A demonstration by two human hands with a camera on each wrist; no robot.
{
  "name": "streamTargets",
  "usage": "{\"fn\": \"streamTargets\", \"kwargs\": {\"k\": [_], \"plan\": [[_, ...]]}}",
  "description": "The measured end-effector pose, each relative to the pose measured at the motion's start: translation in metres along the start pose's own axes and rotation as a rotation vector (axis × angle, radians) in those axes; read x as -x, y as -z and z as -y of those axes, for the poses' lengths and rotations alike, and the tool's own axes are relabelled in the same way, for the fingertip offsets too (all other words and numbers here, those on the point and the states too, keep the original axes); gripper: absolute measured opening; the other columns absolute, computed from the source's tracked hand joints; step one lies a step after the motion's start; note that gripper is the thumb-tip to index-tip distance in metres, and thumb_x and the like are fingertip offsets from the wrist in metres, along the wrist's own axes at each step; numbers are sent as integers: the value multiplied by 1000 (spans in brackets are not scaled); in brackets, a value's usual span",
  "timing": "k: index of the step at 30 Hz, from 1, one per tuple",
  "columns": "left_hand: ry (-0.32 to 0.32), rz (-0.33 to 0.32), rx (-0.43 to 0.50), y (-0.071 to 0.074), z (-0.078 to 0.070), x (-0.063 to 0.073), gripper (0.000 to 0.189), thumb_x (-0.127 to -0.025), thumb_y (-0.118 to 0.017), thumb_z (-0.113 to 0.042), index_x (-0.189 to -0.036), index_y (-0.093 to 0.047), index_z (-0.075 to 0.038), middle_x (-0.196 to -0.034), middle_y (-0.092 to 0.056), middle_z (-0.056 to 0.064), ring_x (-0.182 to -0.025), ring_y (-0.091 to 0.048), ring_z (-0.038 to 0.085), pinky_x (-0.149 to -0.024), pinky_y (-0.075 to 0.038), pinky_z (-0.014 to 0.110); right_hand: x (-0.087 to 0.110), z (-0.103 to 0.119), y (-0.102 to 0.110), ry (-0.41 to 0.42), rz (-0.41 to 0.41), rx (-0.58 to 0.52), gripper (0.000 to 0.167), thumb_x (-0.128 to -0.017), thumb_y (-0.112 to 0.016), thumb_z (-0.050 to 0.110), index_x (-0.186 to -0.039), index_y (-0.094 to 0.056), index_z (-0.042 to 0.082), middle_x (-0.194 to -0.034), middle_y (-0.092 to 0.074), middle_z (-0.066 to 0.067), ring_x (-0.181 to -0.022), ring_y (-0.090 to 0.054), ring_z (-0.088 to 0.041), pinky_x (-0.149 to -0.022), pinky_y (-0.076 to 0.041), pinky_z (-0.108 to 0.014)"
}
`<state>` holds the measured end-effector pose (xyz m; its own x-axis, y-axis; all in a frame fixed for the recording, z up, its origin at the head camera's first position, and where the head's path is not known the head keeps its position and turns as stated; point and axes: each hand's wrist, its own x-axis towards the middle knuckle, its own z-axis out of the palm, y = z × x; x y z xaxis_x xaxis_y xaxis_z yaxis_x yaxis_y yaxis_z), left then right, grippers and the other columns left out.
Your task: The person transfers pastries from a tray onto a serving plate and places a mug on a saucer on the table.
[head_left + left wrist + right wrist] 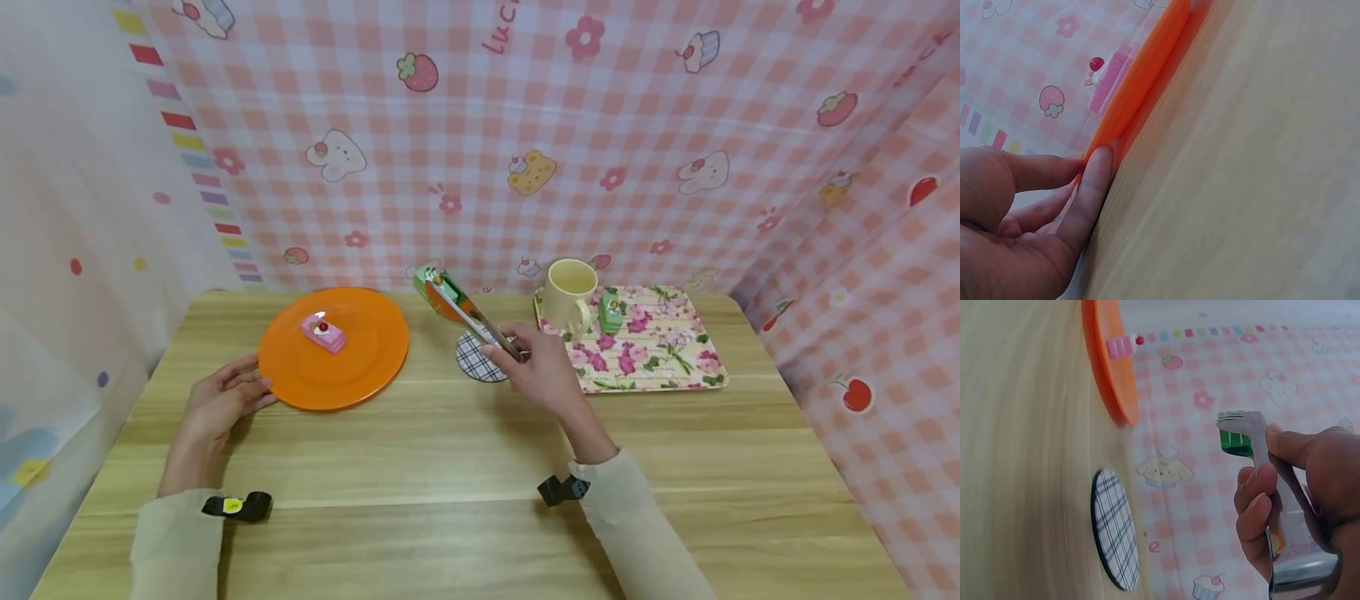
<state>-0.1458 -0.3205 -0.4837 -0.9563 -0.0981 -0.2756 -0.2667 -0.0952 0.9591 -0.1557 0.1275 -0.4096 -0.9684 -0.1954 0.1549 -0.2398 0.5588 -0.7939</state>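
My right hand (542, 367) grips metal tongs (1302, 575), and a green toy cake slice (1235, 442) is pinched between their tips. The tongs and slice are raised above the table, up and left of a round plaid coaster (474, 357). At the left, an orange plate (337, 379) carries a pink toy cake slice (324, 333) with a red cherry on top. The fingers of my left hand (225, 396) pinch the plate's left rim, as the left wrist view shows close up.
A floral tray (652, 358) lies at the right of the wooden table (390, 492). On it stand a cream mug (566, 292) and another green toy cake slice (611, 312). A pink checked curtain (480, 125) hangs behind the table's far edge.
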Motion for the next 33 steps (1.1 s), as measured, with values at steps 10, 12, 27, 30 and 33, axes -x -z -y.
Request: {"fn": "streamTargets", "kwargs": {"k": [10, 12, 27, 30, 33], "plan": [[10, 5, 8, -10, 0, -5, 71, -98, -61, 6, -160, -24, 5, -93, -70, -8, -80, -73, 6, -76, -65, 23, 1, 9, -16, 29, 20, 76, 30, -95, -75, 36, -114, -74, 13, -76, -70, -2, -58, -52, -10, -46, -41, -21], [10, -3, 4, -11, 0, -4, 71, -98, -61, 6, -159, -26, 6, -93, -69, -8, -80, -73, 6, -76, -65, 23, 0, 10, -20, 42, 33, 93, 30, -95, -75, 38, -113, -74, 14, -75, -68, 0, -59, -51, -9, -47, -40, -20], [-17, -11, 27, 1, 1, 2, 68, -96, -66, 4, -155, -33, 6, -94, -70, -7, -81, -73, 7, -76, -65, 25, -6, 25, -64, 130, 148, 87, 34, -96, -72, 39, -115, -73, 10, -66, -56, 3, -57, -43, -8, -47, -31, -17], [-20, -3, 24, 1, 1, 3, 68, -96, -66, 4, -155, -32, 6, -94, -70, -7, -81, -73, 7, -77, -65, 25, -8, 29, -70, 122, 174, 79, 36, -97, -72, 39, -117, -73, 10, -67, -57, 3, -57, -43, -7, -47, -31, -17], [-21, 0, 24, 1, 0, 3, 68, -96, -66, 3, -155, -31, 7, -94, -70, -7, -81, -73, 7, -76, -65, 24, -10, 32, -76, 117, 199, 77, 34, -97, -71, 40, -117, -73, 12, -67, -56, 4, -58, -43, -7, -48, -31, -17]]}}
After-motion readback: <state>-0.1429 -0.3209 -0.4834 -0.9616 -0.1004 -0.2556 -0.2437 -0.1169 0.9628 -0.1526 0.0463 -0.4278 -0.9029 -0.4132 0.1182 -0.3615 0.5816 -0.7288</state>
